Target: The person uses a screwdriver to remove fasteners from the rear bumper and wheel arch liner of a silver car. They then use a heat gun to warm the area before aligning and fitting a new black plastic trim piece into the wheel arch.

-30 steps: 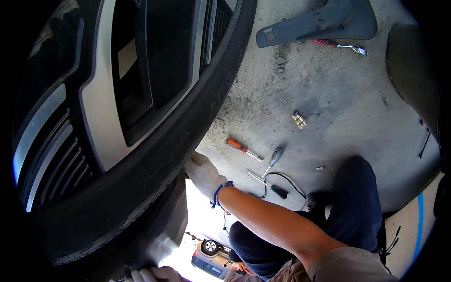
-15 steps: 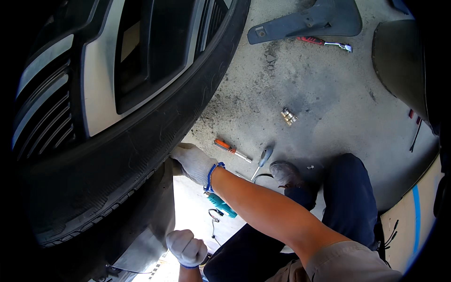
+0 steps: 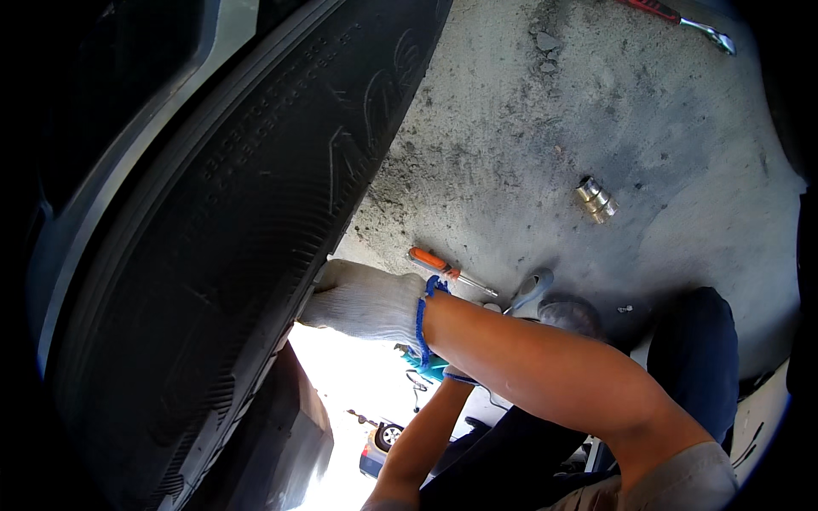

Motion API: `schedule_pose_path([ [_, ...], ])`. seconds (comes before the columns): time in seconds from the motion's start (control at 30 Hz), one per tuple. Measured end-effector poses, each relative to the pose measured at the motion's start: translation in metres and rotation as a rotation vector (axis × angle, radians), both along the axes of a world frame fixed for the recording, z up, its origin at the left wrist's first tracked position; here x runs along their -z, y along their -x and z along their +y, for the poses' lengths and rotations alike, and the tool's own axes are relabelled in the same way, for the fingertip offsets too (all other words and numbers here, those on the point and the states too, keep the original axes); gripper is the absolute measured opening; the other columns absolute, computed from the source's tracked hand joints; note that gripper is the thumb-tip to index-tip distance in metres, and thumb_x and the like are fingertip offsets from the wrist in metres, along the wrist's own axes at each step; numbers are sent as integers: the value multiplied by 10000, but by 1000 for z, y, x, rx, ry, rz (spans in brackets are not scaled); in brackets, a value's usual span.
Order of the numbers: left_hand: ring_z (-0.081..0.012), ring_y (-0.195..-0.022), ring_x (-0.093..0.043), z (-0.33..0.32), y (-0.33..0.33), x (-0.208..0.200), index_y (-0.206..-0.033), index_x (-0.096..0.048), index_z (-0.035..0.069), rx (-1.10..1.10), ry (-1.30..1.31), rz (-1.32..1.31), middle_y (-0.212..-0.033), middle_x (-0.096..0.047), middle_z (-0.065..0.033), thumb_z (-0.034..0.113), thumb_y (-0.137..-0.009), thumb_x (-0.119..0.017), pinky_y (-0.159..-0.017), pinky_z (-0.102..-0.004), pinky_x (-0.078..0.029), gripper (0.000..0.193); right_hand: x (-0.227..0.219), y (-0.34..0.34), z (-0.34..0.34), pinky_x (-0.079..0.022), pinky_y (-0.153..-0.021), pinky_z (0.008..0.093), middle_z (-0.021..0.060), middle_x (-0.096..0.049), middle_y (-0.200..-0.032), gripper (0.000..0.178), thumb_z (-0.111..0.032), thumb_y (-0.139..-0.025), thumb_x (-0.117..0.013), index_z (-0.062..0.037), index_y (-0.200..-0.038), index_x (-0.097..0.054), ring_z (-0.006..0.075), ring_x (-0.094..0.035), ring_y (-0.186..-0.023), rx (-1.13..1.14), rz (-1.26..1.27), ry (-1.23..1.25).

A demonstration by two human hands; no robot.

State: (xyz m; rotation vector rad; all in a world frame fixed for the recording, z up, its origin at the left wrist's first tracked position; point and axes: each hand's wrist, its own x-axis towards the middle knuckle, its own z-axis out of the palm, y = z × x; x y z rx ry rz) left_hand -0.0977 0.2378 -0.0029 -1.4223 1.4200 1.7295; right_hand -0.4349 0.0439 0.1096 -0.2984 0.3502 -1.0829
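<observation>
My right hand [image 3: 366, 305], in a whitish knit glove with a blue cuff, reaches in at the edge of a large black tyre [image 3: 256, 179]. Its fingers are hidden behind the tread, so what they touch does not show. My left arm comes up from the bottom and passes behind my right forearm. Only the blue-edged glove cuff of my left hand [image 3: 458, 375] shows there; the fingers are covered. Near that cuff lies a teal tool [image 3: 430, 366], partly hidden. An orange-handled driver [image 3: 433, 260] rests on the floor beside my right wrist.
A grey-handled tool [image 3: 532, 287] lies by my shoe [image 3: 569, 315]. Metal sockets [image 3: 596, 201] stand farther right on the stained concrete, and a red-handled ratchet [image 3: 711, 36] lies at the far right. A car [image 3: 379, 447] shows in the bright area below.
My left hand has moved up and right from the lower edge, behind my right forearm. The view has shifted closer to the tyre, and the dark panel beside the ratchet has left the picture.
</observation>
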Motion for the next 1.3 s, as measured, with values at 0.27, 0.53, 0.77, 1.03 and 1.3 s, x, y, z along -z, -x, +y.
schedule_pose_path([
  [0.27,-216,-918,-706,-54,51,-64,-1152,-645,8,287,383,34,-1017,-719,-86,55,-965,-675,-844,-357,-566,195,7,10,6,-503,-1063,329,95,-735,-1294,406,-60,-946,-504,-121,-1241,-776,218,-664,-1213,70,133,26],
  [0.53,-159,-627,-510,-155,128,-168,-1033,-590,-8,-728,378,394,-746,-575,-69,65,-971,-677,-578,-335,-431,129,25,-12,-12,-513,-1051,337,96,-729,-1290,360,-96,-958,-542,-117,-1242,-763,214,-671,-1197,80,-227,69],
  [0.77,-190,-951,-616,-194,141,-158,-1367,-578,35,-760,512,523,-1132,-665,-58,241,-980,-760,-784,-328,-518,475,33,-18,-26,-516,-1050,347,98,-722,-1286,348,-106,-956,-558,-112,-1246,-750,221,-667,-1194,91,-193,120],
  [1.03,-226,-1253,-620,-210,124,-168,-1454,-502,-16,-429,1249,-309,-1443,-595,-176,192,-1070,-578,-1065,-348,-506,444,36,-20,-29,-520,-1048,359,100,-713,-1281,337,-118,-954,-576,-106,-1251,-735,229,-663,-1191,104,-169,156],
  [1.3,-219,-1372,-544,-216,150,-165,-1484,-489,8,-899,1095,-60,-1536,-531,-127,281,-1117,-475,-1194,-341,-404,458,41,-20,-34,-524,-1047,370,103,-705,-1276,330,-130,-951,-594,-100,-1255,-720,237,-659,-1189,155,-148,197],
])
